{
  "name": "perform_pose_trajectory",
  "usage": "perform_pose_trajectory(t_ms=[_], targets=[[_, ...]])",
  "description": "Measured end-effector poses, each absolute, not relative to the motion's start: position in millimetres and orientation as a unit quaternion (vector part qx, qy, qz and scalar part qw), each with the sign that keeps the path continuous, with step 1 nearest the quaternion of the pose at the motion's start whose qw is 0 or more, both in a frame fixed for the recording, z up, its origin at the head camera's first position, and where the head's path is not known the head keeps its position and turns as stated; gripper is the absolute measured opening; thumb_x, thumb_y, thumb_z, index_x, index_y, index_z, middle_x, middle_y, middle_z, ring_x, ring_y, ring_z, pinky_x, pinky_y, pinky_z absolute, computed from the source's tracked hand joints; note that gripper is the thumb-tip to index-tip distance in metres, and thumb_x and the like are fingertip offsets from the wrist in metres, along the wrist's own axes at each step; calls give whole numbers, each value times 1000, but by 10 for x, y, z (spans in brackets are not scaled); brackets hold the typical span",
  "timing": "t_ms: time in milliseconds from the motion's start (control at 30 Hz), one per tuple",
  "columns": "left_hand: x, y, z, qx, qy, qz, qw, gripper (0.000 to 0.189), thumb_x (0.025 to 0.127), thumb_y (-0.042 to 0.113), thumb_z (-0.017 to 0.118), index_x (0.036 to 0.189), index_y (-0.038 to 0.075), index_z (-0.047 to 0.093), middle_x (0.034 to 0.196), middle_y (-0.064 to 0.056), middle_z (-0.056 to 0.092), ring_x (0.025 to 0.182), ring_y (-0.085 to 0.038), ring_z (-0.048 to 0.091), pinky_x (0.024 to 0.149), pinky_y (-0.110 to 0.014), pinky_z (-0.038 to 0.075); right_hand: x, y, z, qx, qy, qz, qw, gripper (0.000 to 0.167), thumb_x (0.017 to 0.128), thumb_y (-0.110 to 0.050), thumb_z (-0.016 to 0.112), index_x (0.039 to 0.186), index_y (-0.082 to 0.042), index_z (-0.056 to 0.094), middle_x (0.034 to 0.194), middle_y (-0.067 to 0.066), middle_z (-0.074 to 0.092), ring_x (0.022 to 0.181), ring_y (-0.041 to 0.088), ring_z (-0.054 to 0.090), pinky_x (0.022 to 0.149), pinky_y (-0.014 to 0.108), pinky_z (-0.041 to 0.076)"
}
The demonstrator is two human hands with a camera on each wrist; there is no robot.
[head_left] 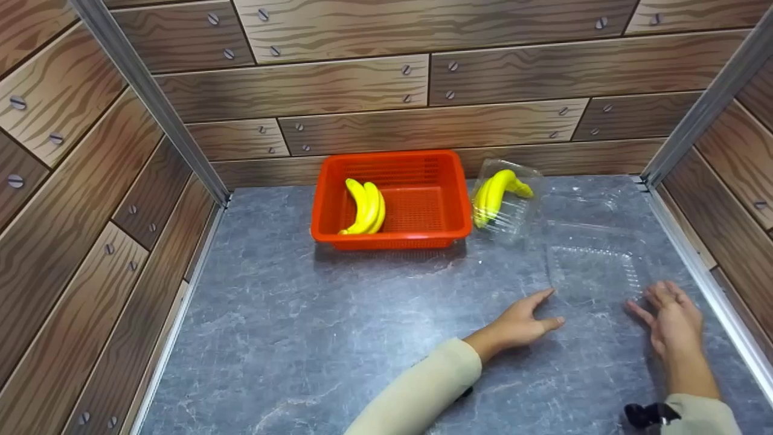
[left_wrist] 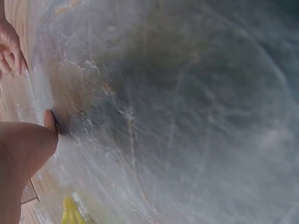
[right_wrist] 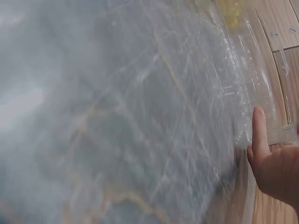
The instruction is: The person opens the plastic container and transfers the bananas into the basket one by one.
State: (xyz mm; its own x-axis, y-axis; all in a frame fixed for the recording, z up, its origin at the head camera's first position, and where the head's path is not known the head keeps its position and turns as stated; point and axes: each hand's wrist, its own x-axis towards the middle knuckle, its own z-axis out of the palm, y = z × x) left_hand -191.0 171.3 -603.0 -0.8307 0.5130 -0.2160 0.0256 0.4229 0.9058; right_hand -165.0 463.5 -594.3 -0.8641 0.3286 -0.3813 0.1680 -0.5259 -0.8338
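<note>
The clear plastic container lies on the tabletop at right of frame, between and slightly above the left hand and right hand. Each grip is spread, clamping nothing: left by its lower-left corner, right by its lower-right.

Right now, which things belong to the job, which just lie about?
Likely in the job:
left hand
right hand
nearer clear container, between the fingertips

Apparently just lying about, no hand on them:
red basket
basketed banana bunch
farther clear container
yellow bananas inside that
</note>
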Motion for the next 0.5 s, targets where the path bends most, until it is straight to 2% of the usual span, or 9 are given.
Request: perform_pose_trajectory(t_ms=[67, 100, 200, 233, 300, 367, 433, 500], targets=[[-1902, 1697, -6036, 166, 810, 511, 234, 64, 102, 43, 69, 161, 32, 48, 164, 14, 51, 154, -8, 46, 126, -25, 36, -1681, 4639, -5943, -268, -462, 844, 56, 88, 108, -24, 61, 173, -21, 2, 109, -15, 67, 149, 10, 46, 83, 30, 67], [-1897, 1687, -6040, 166, 811, 511, 232, 64, 102, 43, 70, 160, 30, 49, 163, 14, 52, 153, -7, 47, 126, -24, 36, -1696, 4644, -5943, -274, -455, 845, 57, 87, 108, -25, 61, 173, -22, 4, 112, -15, 67, 155, 12, 42, 83, 30, 67], [-1895, 1645, -6049, 166, 815, 509, 222, 60, 101, 44, 70, 157, 29, 53, 159, 13, 57, 149, -6, 51, 123, -23, 39, -1750, 4671, -5937, -292, -438, 848, 58, 84, 107, -25, 64, 172, -27, 11, 127, -18, 64, 169, 11, 10, 83, 30, 67], [-1899, 1625, -6052, 166, 815, 510, 218, 58, 101, 43, 70, 156, 29, 55, 156, 12, 60, 147, -5, 53, 122, -22, 40, -1765, 4680, -5933, -295, -430, 851, 60, 84, 106, -24, 65, 172, -28, 12, 129, -18, 64, 168, 12, 17, 83, 31, 67], [-1913, 1578, -6066, 165, 813, 517, 212, 53, 102, 41, 70, 152, 28, 59, 151, 9, 64, 141, -5, 58, 118, -22, 44, -1798, 4702, -5920, -301, -415, 856, 62, 85, 105, -22, 67, 171, -30, 15, 121, -17, 69, 157, 11, 41, 82, 31, 67], [-1928, 1526, -6072, 162, 807, 530, 203, 48, 102, 38, 70, 148, 26, 62, 146, 6, 68, 134, -5, 63, 114, -21, 48, -1824, 4724, -5907, -304, -394, 865, 66, 85, 104, -20, 68, 171, -31, 16, 106, -13, 74, 131, 8, 64, 80, 33, 67], [-1947, 1464, -6076, 159, 800, 545, 195, 45, 103, 33, 70, 145, 22, 65, 143, 2, 70, 128, -6, 66, 110, -21, 51, -1847, 4742, -5895, -309, -375, 871, 68, 86, 103, -19, 70, 170, -32, 18, 91, -9, 75, 100, 6, 71, 78, 34, 67], [-1963, 1388, -6083, 155, 793, 558, 189, 44, 103, 31, 70, 144, 18, 66, 143, 0, 71, 125, -8, 68, 107, -20, 52, -1872, 4753, -5887, -317, -366, 872, 70, 86, 103, -19, 70, 170, -33, 19, 88, -5, 74, 87, 9, 72, 76, 34, 67]])
